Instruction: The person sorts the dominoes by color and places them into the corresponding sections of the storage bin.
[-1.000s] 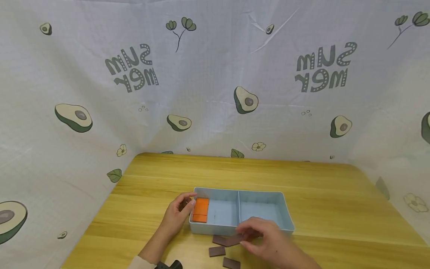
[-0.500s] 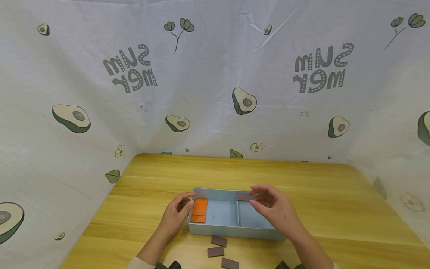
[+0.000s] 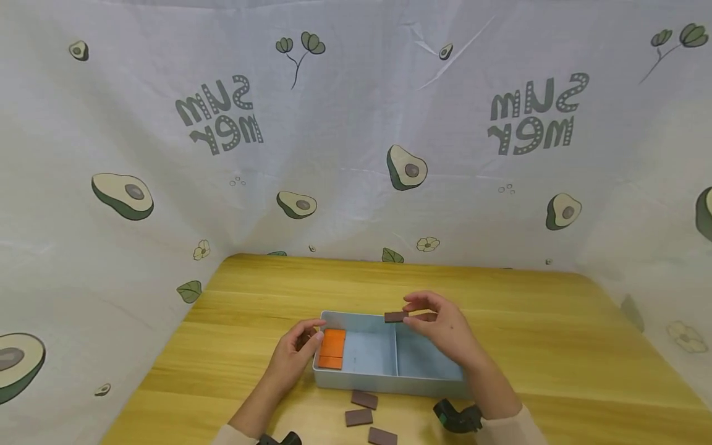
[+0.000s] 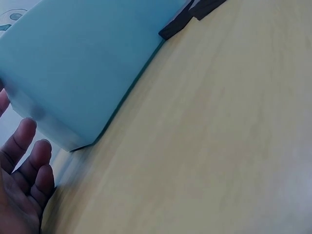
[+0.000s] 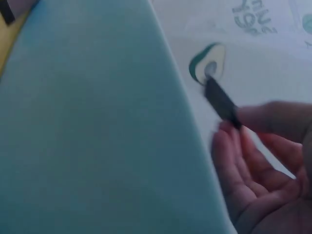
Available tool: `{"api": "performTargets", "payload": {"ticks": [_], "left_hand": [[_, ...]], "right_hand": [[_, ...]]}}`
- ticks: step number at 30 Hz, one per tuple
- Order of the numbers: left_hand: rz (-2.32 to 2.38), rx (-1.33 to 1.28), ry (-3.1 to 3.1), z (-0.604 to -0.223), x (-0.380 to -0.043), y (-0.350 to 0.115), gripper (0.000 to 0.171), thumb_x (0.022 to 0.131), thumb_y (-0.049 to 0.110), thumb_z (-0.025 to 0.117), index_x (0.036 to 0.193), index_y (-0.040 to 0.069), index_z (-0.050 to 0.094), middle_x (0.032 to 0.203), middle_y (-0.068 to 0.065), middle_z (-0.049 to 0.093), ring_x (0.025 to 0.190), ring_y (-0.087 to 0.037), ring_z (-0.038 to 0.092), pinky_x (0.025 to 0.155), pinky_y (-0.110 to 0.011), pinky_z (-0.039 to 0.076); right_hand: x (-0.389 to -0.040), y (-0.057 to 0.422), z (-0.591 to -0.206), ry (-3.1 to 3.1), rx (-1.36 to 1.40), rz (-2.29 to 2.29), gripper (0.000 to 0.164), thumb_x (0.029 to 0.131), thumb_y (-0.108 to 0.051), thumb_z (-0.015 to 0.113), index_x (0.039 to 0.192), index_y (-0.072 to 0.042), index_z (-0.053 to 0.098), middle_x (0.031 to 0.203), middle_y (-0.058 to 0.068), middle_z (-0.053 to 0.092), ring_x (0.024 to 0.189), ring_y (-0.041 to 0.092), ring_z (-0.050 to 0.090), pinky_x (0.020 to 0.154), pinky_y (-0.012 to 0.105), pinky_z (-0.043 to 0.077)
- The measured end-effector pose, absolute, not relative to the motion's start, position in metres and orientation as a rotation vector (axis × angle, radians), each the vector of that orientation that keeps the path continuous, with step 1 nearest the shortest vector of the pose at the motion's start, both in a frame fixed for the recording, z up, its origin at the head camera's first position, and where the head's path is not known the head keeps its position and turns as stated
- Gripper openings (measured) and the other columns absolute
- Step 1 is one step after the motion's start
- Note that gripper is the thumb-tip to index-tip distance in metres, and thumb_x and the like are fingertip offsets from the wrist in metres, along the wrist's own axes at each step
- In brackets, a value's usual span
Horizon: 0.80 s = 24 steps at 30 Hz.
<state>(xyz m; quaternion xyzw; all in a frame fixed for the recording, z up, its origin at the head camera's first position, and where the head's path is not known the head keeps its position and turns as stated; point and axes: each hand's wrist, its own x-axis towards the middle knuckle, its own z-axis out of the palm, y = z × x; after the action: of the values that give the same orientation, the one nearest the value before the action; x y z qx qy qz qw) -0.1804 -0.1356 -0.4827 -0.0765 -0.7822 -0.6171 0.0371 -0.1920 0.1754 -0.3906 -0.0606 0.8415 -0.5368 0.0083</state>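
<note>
My right hand (image 3: 445,327) pinches a small flat dark-brown rectangular block (image 3: 395,317) between thumb and fingers, above the back rim near the divider of a light blue two-compartment box (image 3: 384,382). In the right wrist view, the block (image 5: 220,101) sticks out from the fingertips beside the box wall. My left hand (image 3: 291,352) rests at the box's left end, thumb and index fingertip at its rim. The left wrist view shows its other fingers (image 4: 38,163) loosely bent near the outer wall. Orange rectangular pieces (image 3: 332,346) lie along the left compartment's left wall.
Three more brown blocks (image 3: 364,399) lie on the wooden table (image 3: 267,290) before the box. A printed avocado cloth (image 3: 356,123) hangs behind and at both sides. Dark wrist-camera mounts (image 3: 458,417) sit at the wrists.
My right hand has picked up a brown block from before the box, lifted it over the right compartment and moved it slightly left to the back rim. My left hand has stayed in place.
</note>
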Motion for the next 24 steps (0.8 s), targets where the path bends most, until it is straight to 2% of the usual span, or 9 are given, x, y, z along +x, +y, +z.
{"api": "performTargets", "payload": {"ticks": [5,15,19,24], "left_hand": [[-1.892,-0.202,-2.416,-0.482,-0.18,-0.134,0.024,0.1,0.027,0.067,0.124,0.023,0.07,0.101,-0.001,0.059,0.083,-0.012,0.054,0.072,-0.022,0.046],[-1.891,-0.213,-2.406,-0.481,-0.179,-0.134,0.025,0.1,0.025,0.067,0.124,0.022,0.07,0.1,0.0,0.06,0.082,-0.012,0.054,0.073,-0.021,0.046],[-1.884,-0.224,-2.4,-0.482,-0.179,-0.134,0.025,0.1,0.023,0.066,0.124,0.02,0.07,0.099,0.0,0.06,0.082,-0.011,0.053,0.072,-0.021,0.045],[-1.878,-0.232,-2.399,-0.481,-0.179,-0.134,0.025,0.1,0.023,0.066,0.125,0.019,0.07,0.099,0.0,0.06,0.081,-0.01,0.053,0.072,-0.021,0.045]], "right_hand": [[-0.189,0.192,-0.391,2.691,-0.173,-1.459,0.029,0.089,-0.01,0.078,0.116,-0.005,0.067,0.115,0.01,0.069,0.099,0.024,0.07,0.082,0.037,0.06],[-0.191,0.189,-0.402,2.841,-0.159,-1.133,0.017,0.084,-0.004,0.079,0.097,-0.011,0.07,0.1,0.003,0.072,0.089,0.018,0.065,0.076,0.036,0.055],[-0.19,0.184,-0.407,2.913,-0.199,-0.999,0.016,0.082,-0.002,0.081,0.088,-0.013,0.07,0.093,0.001,0.073,0.088,0.018,0.065,0.076,0.039,0.053],[-0.19,0.18,-0.411,2.97,-0.199,-0.866,0.017,0.082,-0.003,0.082,0.091,-0.012,0.071,0.095,0.001,0.074,0.093,0.02,0.067,0.083,0.046,0.055]]}}
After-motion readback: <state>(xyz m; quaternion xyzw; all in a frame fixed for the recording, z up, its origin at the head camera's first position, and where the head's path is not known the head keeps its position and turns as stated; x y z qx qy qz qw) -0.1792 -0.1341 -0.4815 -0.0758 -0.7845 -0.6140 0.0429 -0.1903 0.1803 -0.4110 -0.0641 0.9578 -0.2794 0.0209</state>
